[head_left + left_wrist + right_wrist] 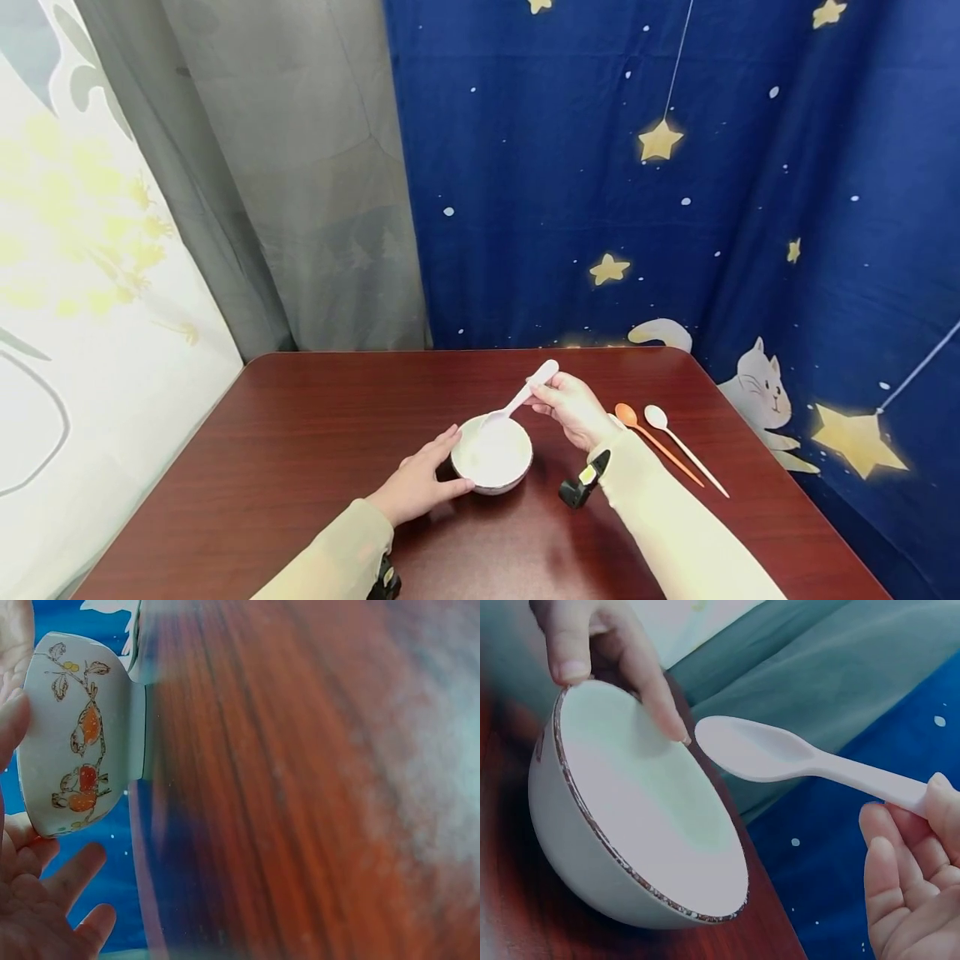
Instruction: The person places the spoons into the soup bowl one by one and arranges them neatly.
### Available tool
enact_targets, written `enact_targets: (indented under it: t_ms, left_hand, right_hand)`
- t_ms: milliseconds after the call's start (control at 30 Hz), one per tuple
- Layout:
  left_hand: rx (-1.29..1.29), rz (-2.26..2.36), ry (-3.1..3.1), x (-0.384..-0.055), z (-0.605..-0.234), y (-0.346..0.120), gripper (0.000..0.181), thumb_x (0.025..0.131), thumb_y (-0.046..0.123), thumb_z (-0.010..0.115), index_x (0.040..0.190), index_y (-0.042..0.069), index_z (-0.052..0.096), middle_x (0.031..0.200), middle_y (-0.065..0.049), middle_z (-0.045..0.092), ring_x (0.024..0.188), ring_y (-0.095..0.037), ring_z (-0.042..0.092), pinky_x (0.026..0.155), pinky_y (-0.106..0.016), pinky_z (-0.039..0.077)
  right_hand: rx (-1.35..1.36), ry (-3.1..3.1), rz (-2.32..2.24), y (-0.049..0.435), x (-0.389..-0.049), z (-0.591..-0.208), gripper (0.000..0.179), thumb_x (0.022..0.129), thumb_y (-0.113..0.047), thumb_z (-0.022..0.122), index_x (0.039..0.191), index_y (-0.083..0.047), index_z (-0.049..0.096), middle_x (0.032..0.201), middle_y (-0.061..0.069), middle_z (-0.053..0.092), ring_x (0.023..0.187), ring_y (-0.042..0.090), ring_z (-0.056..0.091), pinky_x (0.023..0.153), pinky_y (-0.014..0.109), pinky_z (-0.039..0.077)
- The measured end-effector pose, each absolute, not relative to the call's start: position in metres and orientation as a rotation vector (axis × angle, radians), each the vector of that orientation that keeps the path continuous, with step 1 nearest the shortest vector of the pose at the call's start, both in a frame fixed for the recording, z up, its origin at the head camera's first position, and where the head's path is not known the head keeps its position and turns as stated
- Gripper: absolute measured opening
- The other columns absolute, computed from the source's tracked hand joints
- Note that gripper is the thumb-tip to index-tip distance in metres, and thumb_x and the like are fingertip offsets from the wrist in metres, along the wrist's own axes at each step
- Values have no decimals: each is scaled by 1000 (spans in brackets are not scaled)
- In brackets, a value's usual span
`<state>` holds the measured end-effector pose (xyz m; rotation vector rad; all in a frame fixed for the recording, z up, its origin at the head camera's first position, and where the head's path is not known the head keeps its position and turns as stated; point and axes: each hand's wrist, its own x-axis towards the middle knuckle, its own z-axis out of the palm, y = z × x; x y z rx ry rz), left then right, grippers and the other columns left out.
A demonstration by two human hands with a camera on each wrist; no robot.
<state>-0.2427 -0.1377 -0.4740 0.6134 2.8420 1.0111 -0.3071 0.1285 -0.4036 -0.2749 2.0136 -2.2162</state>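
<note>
A white bowl (492, 458) stands upright on the table; painted orange fruit and leafy twigs show on its outside in the left wrist view, and a dark line runs round its rim (600, 838). My left hand (422, 479) holds the bowl's left side, thumb and fingertips spread along the rim. Between thumb and fingers, my right hand (566, 406) pinches the handle of a pale pinkish-white spoon (528, 390). The spoon slants down to the left, its head over the bowl. In the right wrist view the spoon's head (754, 750) appears apart from the rim.
Right of my right hand lie an orange spoon (660, 444) and a white spoon (686, 450) on the reddish-brown table (322, 433). Another white piece (617, 420) is mostly hidden by my right wrist. Blue and grey curtains (525, 208) hang behind the table's far edge.
</note>
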Motion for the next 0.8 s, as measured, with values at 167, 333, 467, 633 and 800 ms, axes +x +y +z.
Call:
enact_targets:
  t_ms: [167,333,467,633,800]
  left_hand:
    - [613,1011,2836,-244,-476,-138,92,81,67,60,152,15,32,158,-2,24,143,-25,25,106,-63,22]
    - [613,1035,2834,-245,-477,-138,92,81,67,61,151,15,33,158,-1,24,143,-24,25,106,-63,22]
    - [622,1049,2840,-244,-476,-138,91,81,65,63,151,13,34,158,-2,26,142,-25,26,105,-63,23]
    - [622,1040,2844,-244,-476,-138,91,82,64,63,151,13,34,158,-2,26,142,-24,26,105,-63,23]
    - [618,1041,2847,-243,-476,-138,90,82,64,63,151,14,34,158,-2,26,142,-25,26,105,-63,23]
  right_hand:
    - [-307,2095,-2131,118,-315,-403,30,97,-3,55,123,13,54,95,5,66,79,11,64,73,21,52]
    - [-306,2164,-2073,110,-323,-402,26,95,0,56,119,11,55,88,6,65,75,13,62,71,23,51]
    - [-325,2198,-2041,104,-327,-401,22,93,1,58,113,8,53,82,5,65,74,15,63,71,27,51]
    - [-339,2233,-1987,96,-331,-404,24,93,0,59,116,7,55,85,7,65,73,15,62,72,30,52]
    - [-342,2249,-1937,89,-336,-410,23,92,-1,61,114,6,57,87,8,65,72,16,62,72,33,52]
